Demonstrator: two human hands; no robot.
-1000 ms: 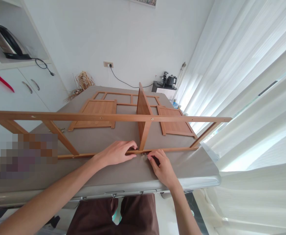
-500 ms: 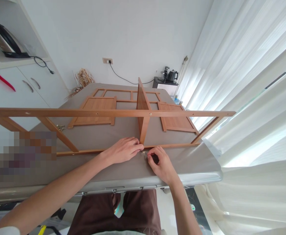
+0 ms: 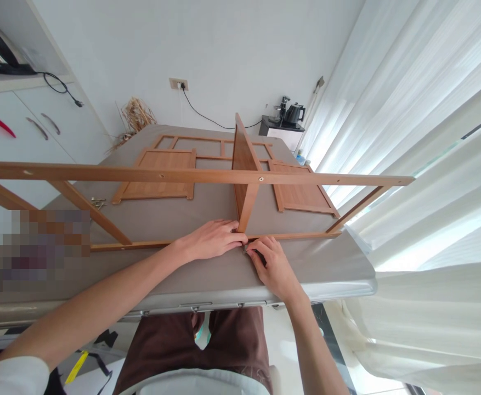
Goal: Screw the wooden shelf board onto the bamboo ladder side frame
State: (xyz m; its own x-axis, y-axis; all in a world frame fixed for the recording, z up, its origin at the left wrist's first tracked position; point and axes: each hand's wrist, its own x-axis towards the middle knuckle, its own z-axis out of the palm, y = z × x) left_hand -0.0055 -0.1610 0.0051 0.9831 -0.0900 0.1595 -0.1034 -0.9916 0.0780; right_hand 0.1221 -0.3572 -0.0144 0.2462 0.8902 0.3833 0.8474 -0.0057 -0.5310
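A brown wooden frame (image 3: 207,175) stands on its long side on the grey-covered surface, with a panel (image 3: 242,145) upright across its middle. My left hand (image 3: 209,241) is closed at the foot of the middle post, its fingers gripping the wood where post and lower rail (image 3: 301,236) meet. Just right of it, my right hand (image 3: 275,267) pinches a small, thin metal piece (image 3: 245,248) against the outer face of that joint. The piece's exact kind is hard to make out, as fingers cover most of it.
Two wooden panels (image 3: 162,174) and a further slatted frame (image 3: 207,140) lie flat behind the standing frame. Several small metal fasteners (image 3: 98,203) lie at the left. The surface's padded front edge (image 3: 174,302) runs before my legs. White curtains (image 3: 408,109) hang at the right.
My right hand has closed in on the joint beside my left fingers, and its fingertips have turned. My left hand keeps its place on the wood. The view has tipped slightly downward.
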